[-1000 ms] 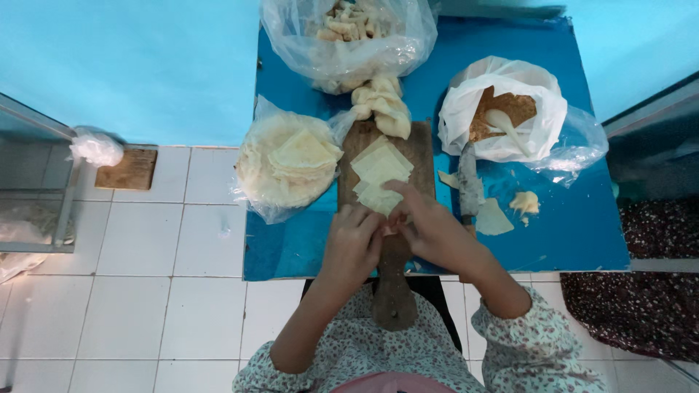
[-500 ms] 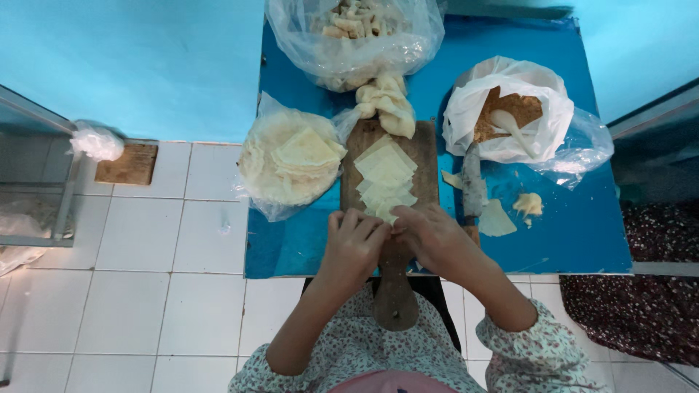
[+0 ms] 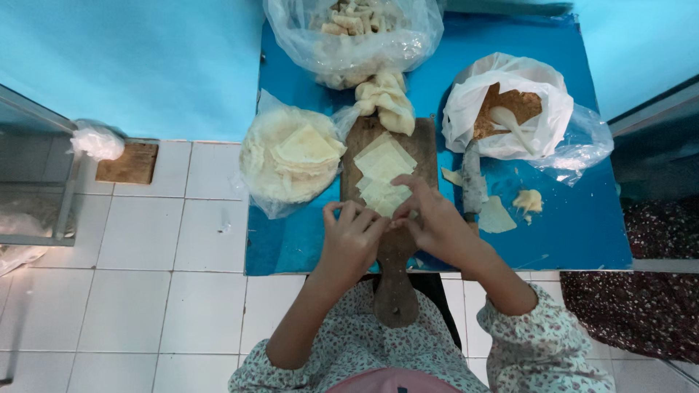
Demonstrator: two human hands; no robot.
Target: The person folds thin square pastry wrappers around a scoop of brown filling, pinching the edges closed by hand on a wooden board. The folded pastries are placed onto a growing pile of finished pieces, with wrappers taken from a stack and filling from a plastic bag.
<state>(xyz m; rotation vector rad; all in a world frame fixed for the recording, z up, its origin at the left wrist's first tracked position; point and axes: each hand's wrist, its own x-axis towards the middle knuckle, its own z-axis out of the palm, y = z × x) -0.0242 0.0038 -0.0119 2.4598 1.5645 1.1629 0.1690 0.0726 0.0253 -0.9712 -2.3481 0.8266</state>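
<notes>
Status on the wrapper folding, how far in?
Done: folded pieces piled at the board's top, more in the clear bag. In hand: left hand and right hand pinch a wrapper on the wooden board. Left: cut squares, round wrapper stack.

We are looking down at what seems to be a plain home kitchen corner or small food-making spot. We are seeing a low blue table standing on a white tiled floor against a light blue wall. A wooden board is lying on the table, with cut dough sheets, plastic bags of pastry rounds and folded pieces, and a bag of brown filling sitting around it.
</notes>
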